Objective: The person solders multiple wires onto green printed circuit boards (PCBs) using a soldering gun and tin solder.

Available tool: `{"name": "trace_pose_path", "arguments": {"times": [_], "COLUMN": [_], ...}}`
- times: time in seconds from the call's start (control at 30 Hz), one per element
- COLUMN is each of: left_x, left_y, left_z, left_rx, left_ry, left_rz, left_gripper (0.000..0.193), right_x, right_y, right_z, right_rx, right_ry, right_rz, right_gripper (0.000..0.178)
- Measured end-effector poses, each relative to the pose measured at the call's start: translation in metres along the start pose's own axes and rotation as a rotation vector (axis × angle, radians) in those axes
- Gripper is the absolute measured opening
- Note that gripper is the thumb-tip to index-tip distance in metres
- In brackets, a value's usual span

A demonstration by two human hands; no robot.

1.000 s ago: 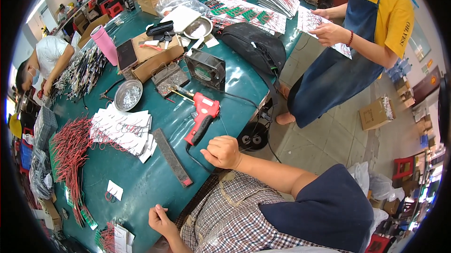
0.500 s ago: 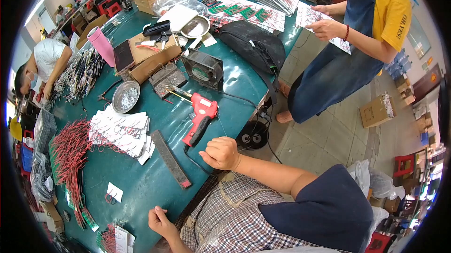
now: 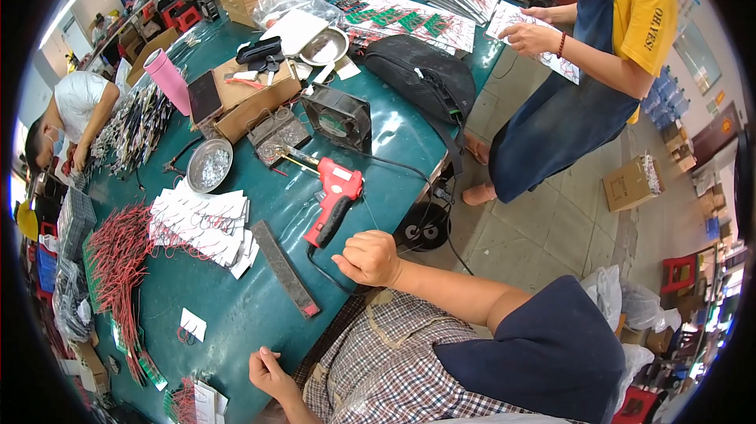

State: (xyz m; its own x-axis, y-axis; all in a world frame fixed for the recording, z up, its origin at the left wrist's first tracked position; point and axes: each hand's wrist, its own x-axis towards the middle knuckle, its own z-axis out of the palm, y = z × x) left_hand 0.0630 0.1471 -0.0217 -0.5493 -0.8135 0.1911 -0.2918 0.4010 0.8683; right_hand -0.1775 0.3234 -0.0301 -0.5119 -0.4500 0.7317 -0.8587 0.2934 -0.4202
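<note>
Red glue gun point(image 3: 334, 202) lies near the fisted right hand point(image 3: 368, 257); left hand point(image 3: 269, 372) curled.

Very little differs from a second ago. My view drifts slightly, so the red glue gun point(image 3: 335, 202) and the green surface point(image 3: 260, 298) sit a touch lower in frame. The standing person in the yellow shirt point(image 3: 630, 7) shifts a little, their hands point(image 3: 531, 34) moving over the white sheets point(image 3: 543, 46) at the far corner.
</note>
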Motion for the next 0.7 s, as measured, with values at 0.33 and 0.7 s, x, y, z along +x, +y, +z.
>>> {"name": "trace_pose_path", "arguments": {"times": [0.33,0.7], "left_x": [-0.0005,0.0004], "left_y": [-0.0004,-0.0033], "left_z": [0.0003,0.0018], "left_rx": [0.011,0.017], "left_ry": [0.010,0.015], "left_rz": [-0.015,0.008], "left_gripper": [0.038,0.035], "right_x": [-0.0016,-0.0018], "right_y": [-0.0004,0.0018], "right_z": [0.0005,0.0020], "right_rx": [-0.003,0.001], "right_ry": [-0.001,-0.003], "right_rz": [0.007,0.003], "right_gripper": [0.036,0.037]}}
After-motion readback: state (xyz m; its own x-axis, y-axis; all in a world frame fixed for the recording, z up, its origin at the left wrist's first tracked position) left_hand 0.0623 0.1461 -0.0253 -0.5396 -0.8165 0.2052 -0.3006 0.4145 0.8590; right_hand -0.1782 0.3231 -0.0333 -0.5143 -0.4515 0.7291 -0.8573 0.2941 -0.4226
